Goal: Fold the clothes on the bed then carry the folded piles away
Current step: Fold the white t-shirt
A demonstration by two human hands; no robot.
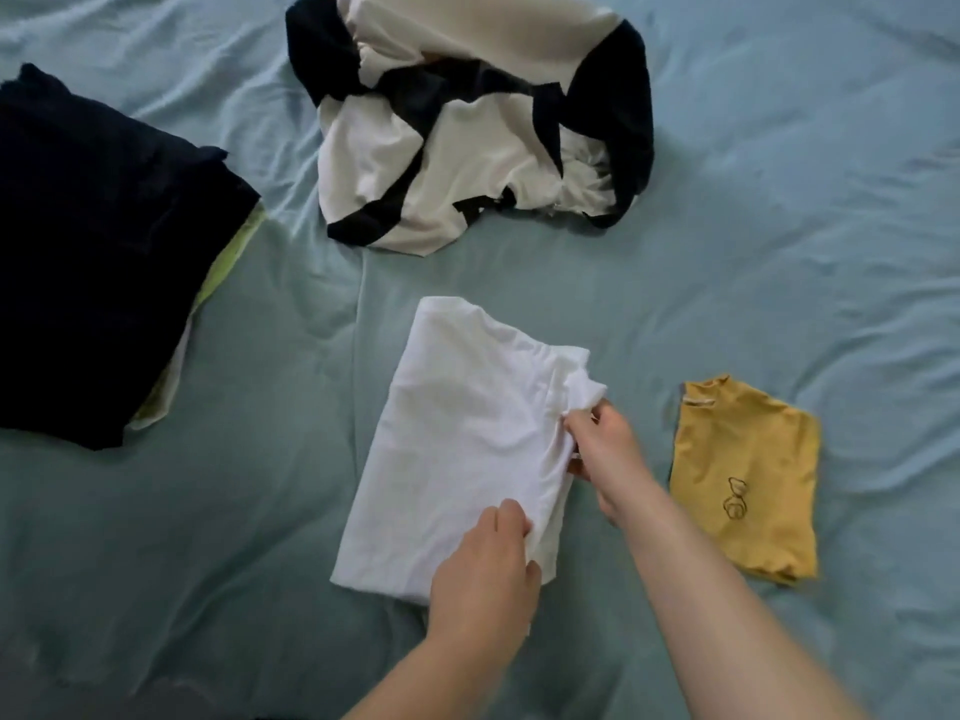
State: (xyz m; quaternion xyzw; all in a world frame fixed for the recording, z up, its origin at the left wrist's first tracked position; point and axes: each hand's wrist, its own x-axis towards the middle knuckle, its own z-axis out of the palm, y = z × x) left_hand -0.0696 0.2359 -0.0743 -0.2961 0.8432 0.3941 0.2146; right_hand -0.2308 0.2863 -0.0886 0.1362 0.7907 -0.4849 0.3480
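While we work at the bed: both hands are on the soft white cloth shirt (pixel 457 444), part-folded into a rough rectangle on the wrinkled teal bed sheet (pixel 727 252), dead centre of our view.
Left hand (pixel 483 558): fingers curled, pinching the shirt's right-hand edge near its lower corner.
Right hand (pixel 597 444): further up that same edge, thumb and fingers nipping a bunched wad of cloth.
Shirt against the hands: its flat body lies to the left of and beyond both hands; only the right margin is gathered into the two grips.
First risk: that bunched wad. If we turn the edge over without smoothing it, we judge the lump gets folded in and the shirt will sit crooked on a pile.
Second risk: two pinches on one edge. Pull them unevenly and the layers underneath may slide apart, undoing the rectangle.
Third risk: the small mustard-yellow folded top (pixel 748 475) lies just right of the right forearm, apart from the shirt, and a wide sweep of that arm could drag it open.
Far left: a dark navy folded stack (pixel 98 252) with a lime-green layer (pixel 228 262) peeking from under it.
Beyond the shirt: a crumpled black-and-white heap (pixel 467 132), unfolded — plenty left to do, by our reckoning.
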